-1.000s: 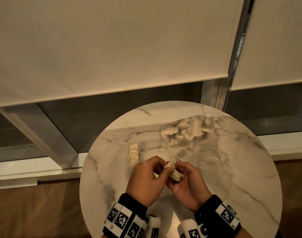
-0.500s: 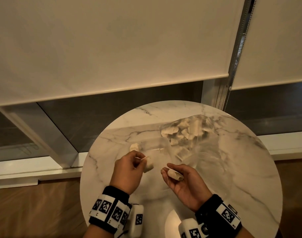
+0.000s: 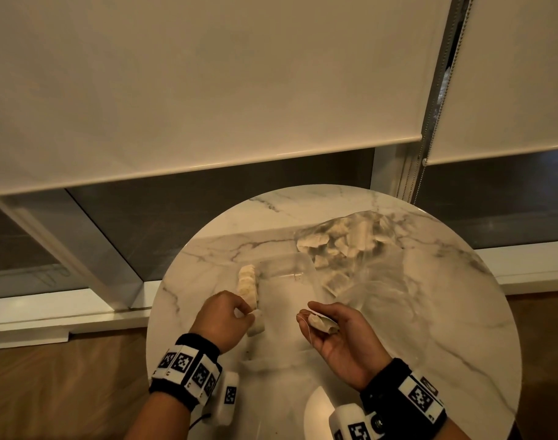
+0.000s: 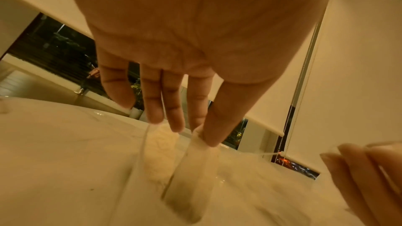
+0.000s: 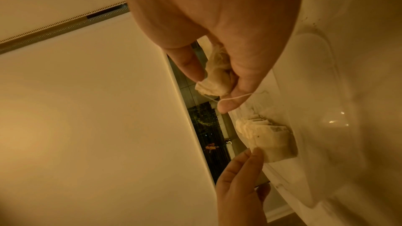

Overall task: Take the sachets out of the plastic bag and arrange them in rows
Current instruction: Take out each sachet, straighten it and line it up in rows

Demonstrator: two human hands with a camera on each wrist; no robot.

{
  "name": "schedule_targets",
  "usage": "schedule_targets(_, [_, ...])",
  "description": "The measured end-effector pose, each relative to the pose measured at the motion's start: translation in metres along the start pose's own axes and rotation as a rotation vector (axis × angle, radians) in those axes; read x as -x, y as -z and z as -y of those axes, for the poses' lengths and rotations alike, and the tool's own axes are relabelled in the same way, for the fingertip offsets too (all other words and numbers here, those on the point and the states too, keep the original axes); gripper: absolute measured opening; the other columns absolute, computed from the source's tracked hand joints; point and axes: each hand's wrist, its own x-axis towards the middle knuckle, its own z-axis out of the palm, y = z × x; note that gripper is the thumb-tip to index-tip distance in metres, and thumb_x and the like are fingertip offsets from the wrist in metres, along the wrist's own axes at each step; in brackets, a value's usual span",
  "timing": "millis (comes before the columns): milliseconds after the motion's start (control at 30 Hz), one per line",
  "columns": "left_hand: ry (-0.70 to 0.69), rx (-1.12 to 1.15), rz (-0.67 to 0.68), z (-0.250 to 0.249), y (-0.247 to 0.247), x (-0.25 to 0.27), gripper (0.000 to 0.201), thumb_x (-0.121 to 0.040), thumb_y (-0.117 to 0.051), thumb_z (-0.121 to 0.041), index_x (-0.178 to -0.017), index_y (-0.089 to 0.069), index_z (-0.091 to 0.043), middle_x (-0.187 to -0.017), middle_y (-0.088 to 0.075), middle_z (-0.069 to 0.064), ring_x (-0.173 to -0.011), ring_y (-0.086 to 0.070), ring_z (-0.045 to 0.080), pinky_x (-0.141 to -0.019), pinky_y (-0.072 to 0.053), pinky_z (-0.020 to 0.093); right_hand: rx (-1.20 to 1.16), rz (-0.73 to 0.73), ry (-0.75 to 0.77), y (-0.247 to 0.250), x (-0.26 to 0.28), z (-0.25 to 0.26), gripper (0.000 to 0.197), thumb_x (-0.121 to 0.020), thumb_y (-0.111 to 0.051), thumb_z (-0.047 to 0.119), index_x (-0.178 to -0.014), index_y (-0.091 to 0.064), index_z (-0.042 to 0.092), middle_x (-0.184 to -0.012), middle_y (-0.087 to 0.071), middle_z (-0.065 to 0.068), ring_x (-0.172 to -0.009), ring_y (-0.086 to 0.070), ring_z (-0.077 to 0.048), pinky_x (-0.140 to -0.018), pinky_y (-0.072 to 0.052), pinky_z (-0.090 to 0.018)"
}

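Left hand (image 3: 224, 315) pinches a sachet (image 3: 256, 325) onto the row (image 3: 248, 282) beyond it. Right hand (image 3: 336, 339) holds another sachet (image 3: 320, 322). Most remain in the plastic bag (image 3: 350, 249) ahead.

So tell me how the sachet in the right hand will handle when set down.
The sachet looks crumpled in the right hand, so probably soft and floppy. Likely light, since the fingers hold it loosely. Its trailing string may snag.

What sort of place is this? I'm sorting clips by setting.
Likely a home or hotel room at night, though I can't be sure. A small round marble table stands by a large window with roller blinds partly down, over wooden flooring; city lights show outside.
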Motion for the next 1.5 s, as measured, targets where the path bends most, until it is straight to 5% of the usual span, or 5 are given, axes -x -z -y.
schedule_targets(333, [0.056,-0.296,-0.022,0.003,-0.001,-0.014,0.011,-0.085,-0.069,-0.043,-0.093,-0.076,-0.040,-0.145,-0.044,-0.011,-0.134,-0.033,0.016,-0.105,-0.034,0.041,0.010,-0.005,-0.001,0.000,0.001,0.001,0.028,-0.085,-0.064,-0.001,-0.112,-0.060,-0.003,-0.097,-0.066,-0.024,-0.086,-0.071,-0.034,-0.085,-0.059,-0.035])
schedule_targets(600, [0.111,-0.266,-0.016,-0.002,0.006,-0.030,0.012,-0.083,-0.069,-0.037,-0.071,-0.069,-0.040,-0.113,-0.067,-0.014,-0.103,-0.063,0.016,-0.091,-0.051,0.036,0.029,-0.018,-0.017,-0.001,0.001,0.002,0.024,-0.084,-0.065,0.000,-0.108,-0.063,-0.004,-0.096,-0.069,-0.024,-0.085,-0.072,-0.034,-0.088,-0.057,-0.036])
schedule_targets(1000, [0.092,-0.216,-0.060,0.002,0.010,-0.033,0.013,-0.082,-0.069,-0.040,-0.094,-0.071,-0.038,-0.116,-0.064,-0.008,-0.102,-0.062,0.017,-0.088,-0.053,0.036,0.041,-0.007,-0.023,-0.001,0.001,0.003,0.027,-0.084,-0.063,0.000,-0.111,-0.063,-0.006,-0.102,-0.068,-0.025,-0.099,-0.068,-0.037,-0.089,-0.058,-0.037])
schedule_targets(1267, [-0.201,-0.014,-0.303,-0.030,0.018,-0.004,0.012,-0.081,-0.073,-0.038,-0.092,-0.073,-0.035,-0.111,-0.063,-0.017,-0.106,-0.057,0.011,-0.091,-0.045,0.035,0.055,0.032,0.003,-0.002,-0.001,0.001,0.028,-0.085,-0.061,0.001,-0.111,-0.062,-0.007,-0.106,-0.066,-0.028,-0.102,-0.070,-0.038,-0.091,-0.058,-0.040])
schedule_targets(1500, [-0.527,0.205,0.012,-0.073,-0.004,0.040,0.029,-0.080,-0.074,-0.042,-0.108,-0.072,-0.039,-0.099,-0.066,-0.020,-0.098,-0.059,-0.002,-0.086,-0.045,0.015,0.081,0.185,0.012,-0.003,0.004,-0.001,0.038,-0.084,-0.046,0.005,-0.115,-0.062,-0.011,-0.107,-0.062,-0.028,-0.095,-0.067,-0.031,-0.088,-0.057,-0.037])
